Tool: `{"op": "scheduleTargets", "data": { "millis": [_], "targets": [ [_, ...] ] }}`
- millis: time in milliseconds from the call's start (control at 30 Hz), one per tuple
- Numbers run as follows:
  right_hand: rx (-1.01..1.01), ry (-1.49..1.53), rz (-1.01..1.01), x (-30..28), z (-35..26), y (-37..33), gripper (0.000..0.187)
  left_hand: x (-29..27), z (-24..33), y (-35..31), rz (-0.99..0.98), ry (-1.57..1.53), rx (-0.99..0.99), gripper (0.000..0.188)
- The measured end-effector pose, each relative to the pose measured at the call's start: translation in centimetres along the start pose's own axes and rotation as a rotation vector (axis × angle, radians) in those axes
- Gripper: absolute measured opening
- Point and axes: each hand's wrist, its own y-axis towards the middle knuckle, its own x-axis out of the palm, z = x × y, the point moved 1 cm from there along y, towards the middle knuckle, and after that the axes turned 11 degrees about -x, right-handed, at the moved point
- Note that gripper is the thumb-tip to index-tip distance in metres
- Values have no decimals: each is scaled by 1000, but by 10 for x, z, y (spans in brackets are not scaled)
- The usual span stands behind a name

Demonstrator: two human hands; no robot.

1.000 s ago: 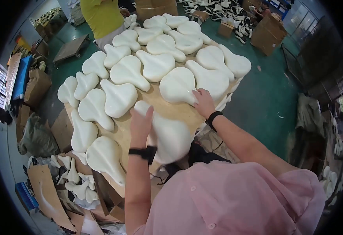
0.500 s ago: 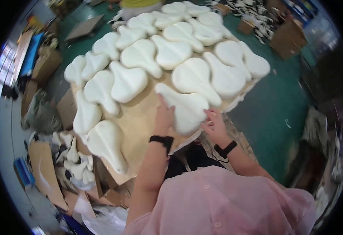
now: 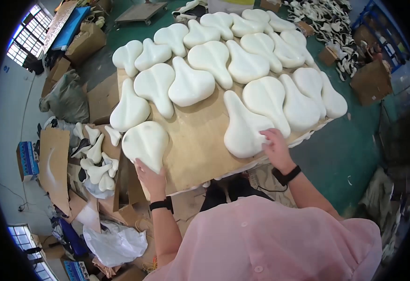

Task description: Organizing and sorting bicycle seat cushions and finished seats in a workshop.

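White, smooth bicycle saddle pads, wide at one end and narrow at the other, lie in rows on a tan board-topped table. My left hand [image 3: 151, 179] is at the near left corner, its fingers and thumb on either side of the narrow end of one saddle pad [image 3: 145, 143]. The tips of those fingers are partly out of sight behind the pad's edge. At the front right, my right hand [image 3: 277, 149] rests its slightly bent, parted fingers against the wide end of another saddle pad [image 3: 245, 133].
Bare board [image 3: 195, 145] shows between the two touched pads. Left of the table are loose saddle pieces [image 3: 95, 152], a cardboard sheet [image 3: 55, 164] and a white plastic bag [image 3: 116, 243]. A cardboard box [image 3: 371, 83] and a heap of saddle parts [image 3: 320, 28] lie at the far right.
My left hand has gone from the right-hand pad to the narrow end of the near left pad. The right-hand pad now points more away from me. The whole view has shifted.
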Motion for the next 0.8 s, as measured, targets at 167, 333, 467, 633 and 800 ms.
{"op": "scheduleTargets", "data": {
  "millis": [167, 333, 467, 633, 800],
  "targets": [
    [-83, -5, -41, 14, -14, 20, 38, 29, -14, 4, -3, -173, -9, 108],
    [-62, -22, -44, 7, -6, 10, 37, 34, 4, 6, -3, -253, -80, 106],
    [9, 13, -14, 3, 9, -5, 36, 34, 5, 2, 116, -209, -67, 102],
    [34, -16, 16, -10, 16, -19, 34, 20, -8, 7, 41, -141, -33, 100],
    [60, -40, 34, -17, 23, -24, 34, 16, -11, 7, -1, -151, -58, 97]
  ]
}}
